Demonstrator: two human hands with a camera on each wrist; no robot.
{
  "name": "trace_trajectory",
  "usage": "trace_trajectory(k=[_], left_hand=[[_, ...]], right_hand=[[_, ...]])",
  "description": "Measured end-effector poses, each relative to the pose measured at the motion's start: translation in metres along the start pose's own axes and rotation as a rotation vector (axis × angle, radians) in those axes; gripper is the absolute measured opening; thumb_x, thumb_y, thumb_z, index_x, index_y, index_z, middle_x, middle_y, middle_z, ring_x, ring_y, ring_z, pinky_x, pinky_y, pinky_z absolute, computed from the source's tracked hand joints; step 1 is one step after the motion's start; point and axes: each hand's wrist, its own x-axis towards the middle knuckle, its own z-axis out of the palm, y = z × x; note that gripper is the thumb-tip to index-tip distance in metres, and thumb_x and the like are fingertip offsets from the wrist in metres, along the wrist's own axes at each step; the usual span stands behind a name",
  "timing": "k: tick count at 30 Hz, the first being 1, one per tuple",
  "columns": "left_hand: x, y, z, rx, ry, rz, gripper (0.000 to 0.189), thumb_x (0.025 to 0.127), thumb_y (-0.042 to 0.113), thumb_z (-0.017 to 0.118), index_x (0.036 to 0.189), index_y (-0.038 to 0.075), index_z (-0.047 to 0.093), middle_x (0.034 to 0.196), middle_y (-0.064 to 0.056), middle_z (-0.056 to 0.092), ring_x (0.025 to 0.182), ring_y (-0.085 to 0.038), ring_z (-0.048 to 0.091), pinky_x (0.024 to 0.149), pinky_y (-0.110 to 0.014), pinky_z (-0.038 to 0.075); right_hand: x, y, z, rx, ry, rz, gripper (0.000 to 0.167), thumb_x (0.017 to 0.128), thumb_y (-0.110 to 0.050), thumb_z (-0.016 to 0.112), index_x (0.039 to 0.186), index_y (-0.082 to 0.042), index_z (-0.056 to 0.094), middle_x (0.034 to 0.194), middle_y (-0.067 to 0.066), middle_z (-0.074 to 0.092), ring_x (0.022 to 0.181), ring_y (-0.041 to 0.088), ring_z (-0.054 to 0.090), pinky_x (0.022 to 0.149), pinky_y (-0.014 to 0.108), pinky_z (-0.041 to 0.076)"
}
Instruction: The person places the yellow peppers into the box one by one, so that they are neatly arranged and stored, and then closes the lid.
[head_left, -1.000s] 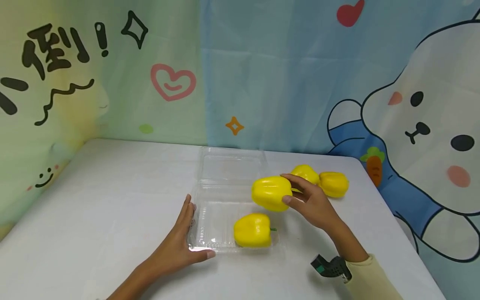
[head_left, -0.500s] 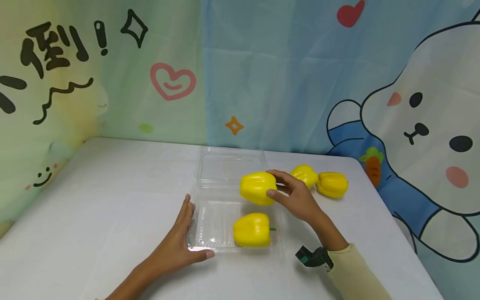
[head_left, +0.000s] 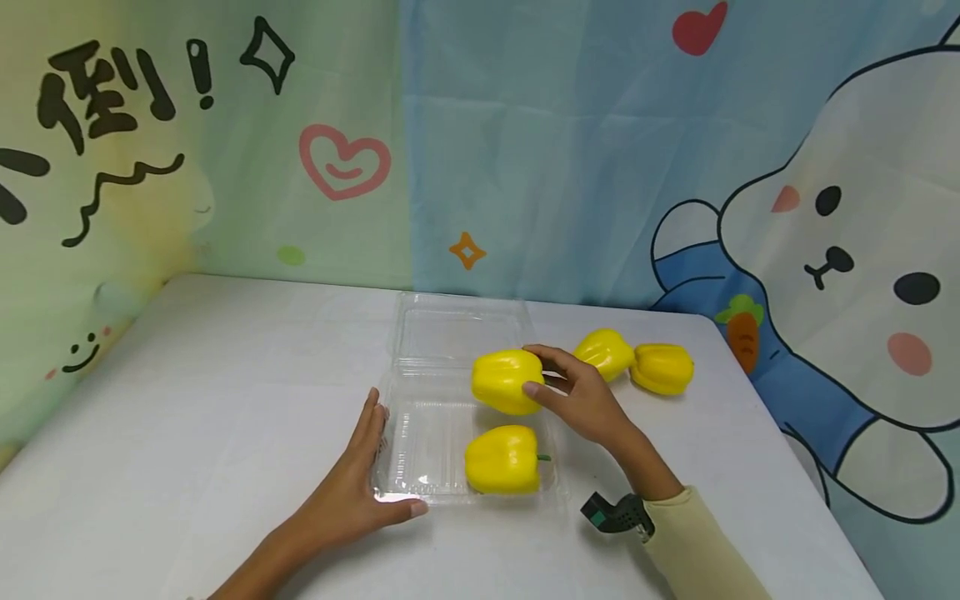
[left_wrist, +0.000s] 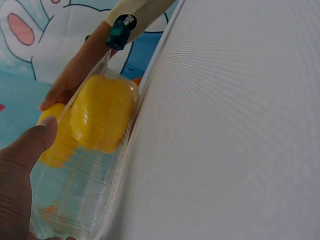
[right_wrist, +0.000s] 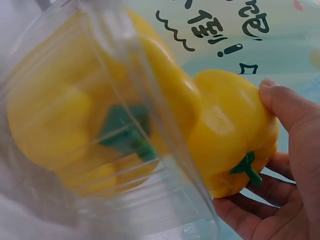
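A clear plastic clamshell container point(head_left: 423, 442) lies with its lid point(head_left: 461, 329) folded back on the white table. My left hand point(head_left: 352, 487) rests against its left side, fingers straight and thumb along the front edge. One yellow bell pepper point(head_left: 501, 461) lies in the front right of the container, its green stem pointing right. Behind it, my right hand point(head_left: 588, 404) holds another yellow bell pepper point(head_left: 501, 382) by its stem end, over the back right of the base. In the right wrist view thumb and fingers pinch this pepper point(right_wrist: 225, 130); whether it touches the bottom, I cannot tell.
Two more yellow bell peppers lie side by side beyond the right hand, a nearer one point(head_left: 603, 353) and one farther right point(head_left: 663, 369). A printed cloth backdrop point(head_left: 555, 150) stands behind the table point(head_left: 187, 417). A black device point(head_left: 618, 512) is worn on the right wrist.
My right hand has carried its pepper leftward from the container's right side to above the back right of the base, then slightly down. The left hand has stayed put.
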Motion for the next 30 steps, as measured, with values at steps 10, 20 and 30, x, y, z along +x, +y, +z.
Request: trace_trajectory(k=[10, 20, 30], left_hand=[[0.001, 0.003, -0.001, -0.001, -0.011, -0.025, 0.131, 0.067, 0.057, 0.084, 0.154, -0.003, 0.007, 0.161, 0.007, -0.015, 0.147, -0.027, 0.005, 0.111, -0.054, 0.019], [0.001, 0.004, -0.001, -0.023, -0.007, -0.039, 0.129, 0.066, 0.053, 0.086, 0.154, -0.001, 0.007, 0.161, 0.009, -0.014, 0.147, -0.026, 0.007, 0.111, -0.054, 0.019], [0.001, 0.005, 0.000, -0.029, -0.012, -0.043, 0.129, 0.067, 0.052, 0.085, 0.155, 0.000, 0.007, 0.161, 0.011, -0.015, 0.147, -0.026, 0.007, 0.111, -0.054, 0.019]], right_hand=[[-0.001, 0.006, 0.005, 0.020, -0.041, -0.023, 0.051, 0.092, -0.025, 0.070, 0.137, -0.007, 0.053, 0.135, 0.007, 0.055, 0.120, 0.022, 0.053, 0.098, 0.029, 0.045], [0.000, 0.012, 0.007, 0.020, -0.066, -0.046, 0.050, 0.092, -0.020, 0.069, 0.137, -0.004, 0.054, 0.134, 0.007, 0.055, 0.122, 0.021, 0.053, 0.101, 0.032, 0.042], [-0.001, 0.013, 0.007, 0.031, -0.083, -0.051, 0.050, 0.091, -0.020, 0.071, 0.137, -0.011, 0.055, 0.134, 0.004, 0.054, 0.123, 0.020, 0.051, 0.105, 0.033, 0.039]])
